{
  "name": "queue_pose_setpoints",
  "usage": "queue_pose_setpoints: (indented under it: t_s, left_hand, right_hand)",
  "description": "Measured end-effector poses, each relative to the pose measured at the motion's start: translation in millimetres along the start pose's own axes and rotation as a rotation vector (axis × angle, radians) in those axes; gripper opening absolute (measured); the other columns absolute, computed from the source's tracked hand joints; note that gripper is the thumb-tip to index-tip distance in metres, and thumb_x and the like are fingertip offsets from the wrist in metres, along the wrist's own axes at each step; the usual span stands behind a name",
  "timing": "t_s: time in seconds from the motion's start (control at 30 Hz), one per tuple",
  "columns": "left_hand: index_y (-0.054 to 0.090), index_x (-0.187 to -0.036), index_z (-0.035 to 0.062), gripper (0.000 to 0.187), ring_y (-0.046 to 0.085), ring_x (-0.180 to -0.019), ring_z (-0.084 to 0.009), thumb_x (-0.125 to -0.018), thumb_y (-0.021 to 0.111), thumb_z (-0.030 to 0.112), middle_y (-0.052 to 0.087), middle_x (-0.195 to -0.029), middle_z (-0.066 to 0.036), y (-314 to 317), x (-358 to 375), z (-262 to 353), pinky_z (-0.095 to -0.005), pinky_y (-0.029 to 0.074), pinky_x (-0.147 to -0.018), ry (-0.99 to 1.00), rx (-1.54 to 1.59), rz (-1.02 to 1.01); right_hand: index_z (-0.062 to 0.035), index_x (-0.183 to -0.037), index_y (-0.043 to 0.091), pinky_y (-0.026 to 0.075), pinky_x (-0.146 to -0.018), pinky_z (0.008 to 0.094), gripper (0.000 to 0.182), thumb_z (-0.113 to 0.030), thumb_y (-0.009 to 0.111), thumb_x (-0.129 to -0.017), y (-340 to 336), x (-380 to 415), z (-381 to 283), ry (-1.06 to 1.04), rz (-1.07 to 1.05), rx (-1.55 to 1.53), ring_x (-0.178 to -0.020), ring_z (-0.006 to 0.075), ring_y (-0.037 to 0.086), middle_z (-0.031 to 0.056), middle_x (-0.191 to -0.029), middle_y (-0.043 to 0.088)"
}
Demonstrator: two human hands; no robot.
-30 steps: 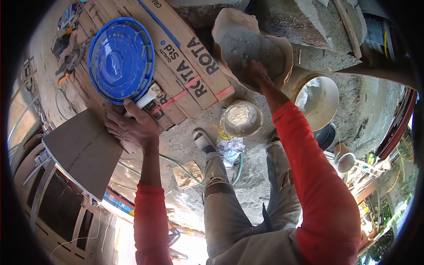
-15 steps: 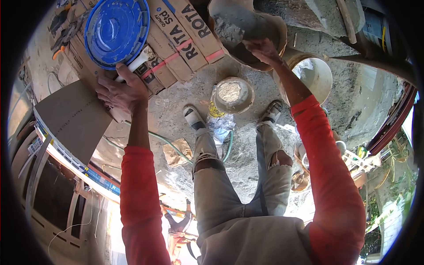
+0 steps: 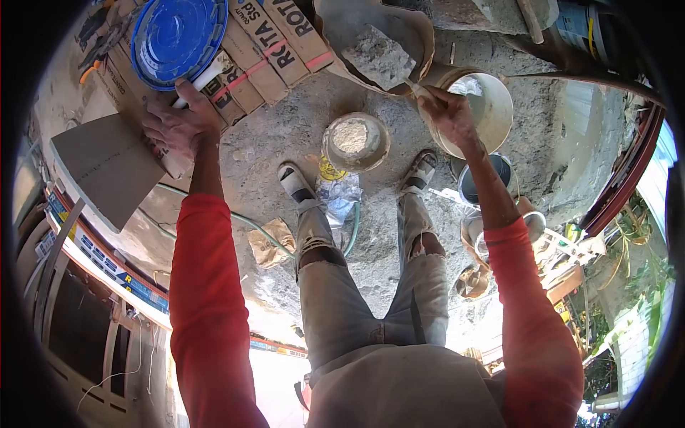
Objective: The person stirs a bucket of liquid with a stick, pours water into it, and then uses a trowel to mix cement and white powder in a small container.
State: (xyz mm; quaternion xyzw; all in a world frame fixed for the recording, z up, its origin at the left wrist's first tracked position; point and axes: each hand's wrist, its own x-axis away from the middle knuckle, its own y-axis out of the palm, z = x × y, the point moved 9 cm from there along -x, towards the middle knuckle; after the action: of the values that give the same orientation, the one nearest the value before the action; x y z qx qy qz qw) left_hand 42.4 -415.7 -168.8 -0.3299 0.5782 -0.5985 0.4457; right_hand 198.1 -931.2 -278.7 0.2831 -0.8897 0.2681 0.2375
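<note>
My right hand (image 3: 451, 118) grips a trowel by its handle (image 3: 417, 87). Its blade carries a heap of grey mortar (image 3: 382, 58) over a wide brown-rimmed container (image 3: 427, 36). Closed around a white tube-like thing (image 3: 202, 80), my left hand (image 3: 180, 121) rests by the cardboard boxes (image 3: 246, 60). The tube's far end looks rough and brownish. A round blue lid (image 3: 178, 39) lies on the boxes, its lower edge right at my left thumb. Grey cardboard (image 3: 107, 167) sits below that hand.
A bowl of pale powder (image 3: 353, 137) stands on the floor before my feet. Right of it are a whitish bucket (image 3: 499, 118) and a dark bucket (image 3: 471, 182). A green hose (image 3: 260, 228) and brown paper (image 3: 272, 242) lie near my legs. Pliers with orange handles (image 3: 90, 71) lie far left.
My right hand has come back towards me from inside the container, and the mortar-loaded trowel now shows. My left hand keeps its hold on the white tube. The whole view has shifted slightly.
</note>
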Motion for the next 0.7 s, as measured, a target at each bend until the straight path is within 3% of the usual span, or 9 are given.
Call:
queue_pose_setpoints:
  t_s: [0.1, 0.27, 0.4, 0.5, 0.6, 0.7]
  left_hand:
    - [0.050, -0.152, 0.0031, 0.090, 0.046, -0.140, -0.0420, -0.095, 0.049, 0.073, 0.050, -0.150, -0.021, -1.0, 0.1, 0.6, -0.0596, 0.036, -0.117, 0.014, 0.032, 0.007]
    - [0.053, -0.149, 0.0062, 0.085, 0.047, -0.140, -0.0415, -0.094, 0.052, 0.072, 0.052, -0.147, -0.020, -1.1, 0.3, -1.0, -0.0574, 0.036, -0.118, 0.030, 0.036, 0.064]
    - [0.057, -0.145, 0.0061, 0.081, 0.046, -0.141, -0.0408, -0.094, 0.056, 0.069, 0.055, -0.144, -0.020, 1.2, -0.4, -2.7, -0.0571, 0.036, -0.119, 0.041, 0.036, 0.090]
    - [0.057, -0.136, 0.0015, 0.086, 0.052, -0.131, -0.0424, -0.091, 0.051, 0.075, 0.056, -0.134, -0.023, 1.8, -1.3, -3.2, -0.0584, 0.040, -0.113, 0.112, 0.080, 0.147]
    - [0.057, -0.134, 0.0017, 0.084, 0.051, -0.132, -0.0421, -0.091, 0.052, 0.074, 0.056, -0.134, -0.023, 5.6, -4.8, -6.1, -0.0582, 0.041, -0.113, 0.104, 0.056, 0.155]
    - [0.057, -0.133, 0.0019, 0.079, 0.051, -0.134, -0.0419, -0.092, 0.055, 0.069, 0.056, -0.135, -0.023, 3.8, -3.4, -5.4, -0.0580, 0.041, -0.113, 0.080, 0.054, 0.145]
  right_hand:
    - [0.0033, -0.124, 0.075, 0.052, -0.077, 0.0270, 0.030, -0.014, 0.076, -0.099, -0.7, 67.9, 0.6, -0.081, 0.029, -0.083, -0.084, 0.0089, 0.061, 0.0035, -0.096, 0.074]
    - [0.0042, -0.119, 0.076, 0.051, -0.075, 0.0275, 0.024, -0.009, 0.075, -0.099, 25.9, 172.3, 35.3, 0.115, 0.010, -0.149, -0.085, 0.0083, 0.060, 0.0040, -0.094, 0.073]
    - [-0.0009, -0.118, 0.078, 0.053, -0.075, 0.0308, 0.025, -0.016, 0.075, -0.099, 76.1, 200.5, 125.9, 0.228, -0.062, 0.001, -0.081, 0.0120, 0.065, 0.0095, -0.091, 0.076]
    - [-0.0082, -0.116, 0.080, 0.058, -0.080, 0.0403, 0.030, -0.030, 0.072, -0.098, 127.8, 191.2, 206.3, 0.367, -0.099, 0.201, -0.084, 0.0283, 0.076, 0.0181, -0.096, 0.079]
    - [-0.0075, -0.115, 0.081, 0.057, -0.079, 0.0411, 0.040, -0.040, 0.070, -0.094, 172.7, 165.8, 261.4, 0.454, -0.076, 0.333, -0.084, 0.0261, 0.075, 0.0178, -0.092, 0.077]
    - [-0.0116, -0.118, 0.082, 0.058, -0.093, 0.0483, 0.045, -0.046, 0.068, -0.092, 186.2, 158.5, 241.5, 0.648, -0.026, 0.338, -0.105, 0.0407, 0.076, 0.0234, -0.107, 0.079]
